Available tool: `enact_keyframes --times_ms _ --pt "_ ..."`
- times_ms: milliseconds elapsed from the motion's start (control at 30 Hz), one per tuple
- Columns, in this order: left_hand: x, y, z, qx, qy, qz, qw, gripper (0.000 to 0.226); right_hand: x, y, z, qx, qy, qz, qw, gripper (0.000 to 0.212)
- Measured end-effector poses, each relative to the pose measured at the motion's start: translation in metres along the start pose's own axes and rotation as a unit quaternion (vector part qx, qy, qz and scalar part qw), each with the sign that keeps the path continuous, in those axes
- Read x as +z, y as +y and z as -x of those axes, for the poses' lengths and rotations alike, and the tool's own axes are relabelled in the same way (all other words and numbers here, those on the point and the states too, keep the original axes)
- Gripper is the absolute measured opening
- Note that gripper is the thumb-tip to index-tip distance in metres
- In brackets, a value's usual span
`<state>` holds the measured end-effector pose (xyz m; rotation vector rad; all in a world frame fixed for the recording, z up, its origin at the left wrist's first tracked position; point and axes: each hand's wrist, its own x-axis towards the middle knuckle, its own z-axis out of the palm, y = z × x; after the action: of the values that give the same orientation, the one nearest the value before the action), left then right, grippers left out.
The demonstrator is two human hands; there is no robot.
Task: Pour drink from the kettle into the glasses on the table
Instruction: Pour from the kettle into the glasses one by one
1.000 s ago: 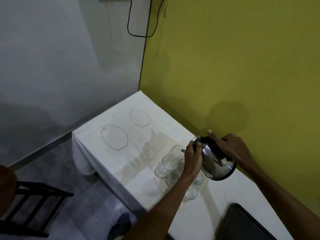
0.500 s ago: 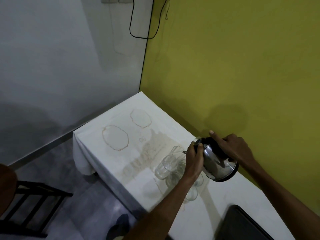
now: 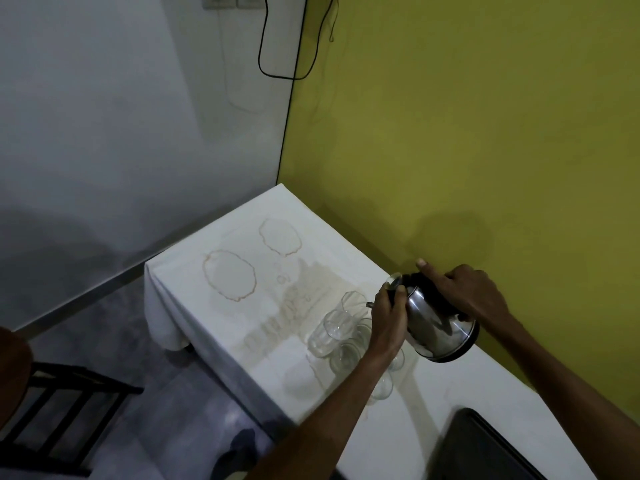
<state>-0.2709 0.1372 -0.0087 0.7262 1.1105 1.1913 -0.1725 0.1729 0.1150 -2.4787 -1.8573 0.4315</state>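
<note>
A shiny steel kettle (image 3: pixel 437 325) with a black handle is tilted left, spout down, over a cluster of several clear glasses (image 3: pixel 334 332) standing on the white-clothed table (image 3: pixel 221 244). My right hand (image 3: pixel 467 292) grips the black handle on top, forefinger stretched along it. My left hand (image 3: pixel 389 318) holds the kettle's front by the lid and spout and hides some of the glasses behind it. Whether liquid is flowing I cannot make out.
Brown ring stains (image 3: pixel 230 278) mark the tablecloth beyond the glasses. A dark tray (image 3: pixel 485 448) lies at the near right of the table. The yellow wall (image 3: pixel 485 116) runs close behind the kettle. A black chair (image 3: pixel 59 407) stands on the floor at left.
The view has shifted slightly. Both hands and the kettle hold almost the same tilted pose over the glasses.
</note>
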Motion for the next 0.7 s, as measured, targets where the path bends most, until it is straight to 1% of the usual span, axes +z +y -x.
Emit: enact_keyframes --times_ms 167,333,400,533,700 --pt "-0.002 -0.001 0.005 0.017 0.0 -0.016 1.0 0.037 -0.005 -0.003 0.006 -0.011 0.001 0.006 1.0 0.091" --pt "-0.005 -0.006 0.013 0.067 -0.004 -0.049 0.997 0.045 -0.009 -0.008 0.015 -0.013 0.006 -0.002 1.0 0.085" --pt "-0.007 -0.007 0.016 0.078 -0.005 -0.061 0.995 0.05 -0.009 -0.009 0.017 -0.011 0.005 -0.004 1.0 0.085" --pt "-0.008 -0.008 0.021 0.095 -0.001 -0.086 0.992 0.048 -0.008 -0.009 0.016 -0.006 -0.004 -0.009 1.0 0.088" --pt "-0.007 -0.006 0.025 0.102 0.0 -0.085 0.991 0.06 -0.009 -0.007 0.017 -0.01 -0.003 -0.005 1.0 0.089"
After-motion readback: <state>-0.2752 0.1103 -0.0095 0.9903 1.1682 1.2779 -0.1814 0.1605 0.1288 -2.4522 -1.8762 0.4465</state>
